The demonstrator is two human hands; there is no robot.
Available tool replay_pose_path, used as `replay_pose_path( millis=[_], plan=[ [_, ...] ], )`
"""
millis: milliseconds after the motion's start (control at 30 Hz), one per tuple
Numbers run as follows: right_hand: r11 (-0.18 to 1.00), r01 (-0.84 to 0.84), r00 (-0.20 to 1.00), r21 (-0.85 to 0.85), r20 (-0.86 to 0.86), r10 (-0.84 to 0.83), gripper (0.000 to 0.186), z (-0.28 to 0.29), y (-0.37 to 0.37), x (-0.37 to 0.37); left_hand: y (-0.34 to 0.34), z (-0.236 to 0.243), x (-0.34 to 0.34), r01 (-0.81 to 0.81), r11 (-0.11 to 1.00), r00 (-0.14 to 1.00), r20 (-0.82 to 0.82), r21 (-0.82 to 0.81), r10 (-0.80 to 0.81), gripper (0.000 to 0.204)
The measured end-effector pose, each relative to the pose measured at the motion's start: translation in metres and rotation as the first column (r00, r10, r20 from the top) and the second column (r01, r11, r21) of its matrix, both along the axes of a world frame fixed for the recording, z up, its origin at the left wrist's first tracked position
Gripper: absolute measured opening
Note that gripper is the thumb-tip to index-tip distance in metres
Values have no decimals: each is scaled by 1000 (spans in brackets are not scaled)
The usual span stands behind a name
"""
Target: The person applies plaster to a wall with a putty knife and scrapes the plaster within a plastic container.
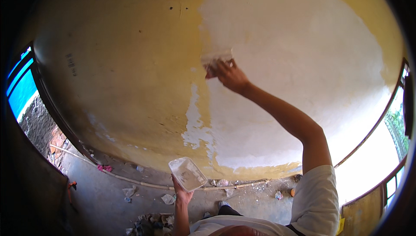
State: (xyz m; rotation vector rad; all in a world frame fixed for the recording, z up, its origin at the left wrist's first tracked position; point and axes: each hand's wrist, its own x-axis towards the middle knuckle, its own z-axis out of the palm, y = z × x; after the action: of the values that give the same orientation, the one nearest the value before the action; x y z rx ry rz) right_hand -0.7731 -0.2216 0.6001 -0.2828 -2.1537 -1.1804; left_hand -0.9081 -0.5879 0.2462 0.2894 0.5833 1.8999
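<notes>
My right hand reaches up to the wall and is closed around a putty knife. Its wide blade lies against the wall, where white filler meets bare yellow paint. The white-coated wall spreads to the right of the blade; the yellow wall lies to the left, with a ragged white patch below. Low in front of me, my left hand grips a pale rectangular tub by its side. Whitish paste coats the inside of the tub.
A long bamboo pole lies on the floor along the wall's foot. Crumpled plastic scraps and a heap of rubbish are scattered around my feet. Barred openings stand at the left and right, with bright daylight beyond.
</notes>
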Motion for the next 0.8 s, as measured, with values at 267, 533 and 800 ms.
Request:
replay_pose_path(
  millis=[267,533,800],
  plan=[
    [971,-233,939,-49,-272,212,49,121,-6,51,-2,13,-2,-53,998,998,-16,-33,52,72],
    [960,-131,825,249,-509,245,24,362,3,111,-1,8,6,-64,996,998,-24,-55,63,73],
    [994,36,904,104,-428,12,39,234,39,80,5,12,23,-57,997,998,37,-44,59,67]
  ],
)
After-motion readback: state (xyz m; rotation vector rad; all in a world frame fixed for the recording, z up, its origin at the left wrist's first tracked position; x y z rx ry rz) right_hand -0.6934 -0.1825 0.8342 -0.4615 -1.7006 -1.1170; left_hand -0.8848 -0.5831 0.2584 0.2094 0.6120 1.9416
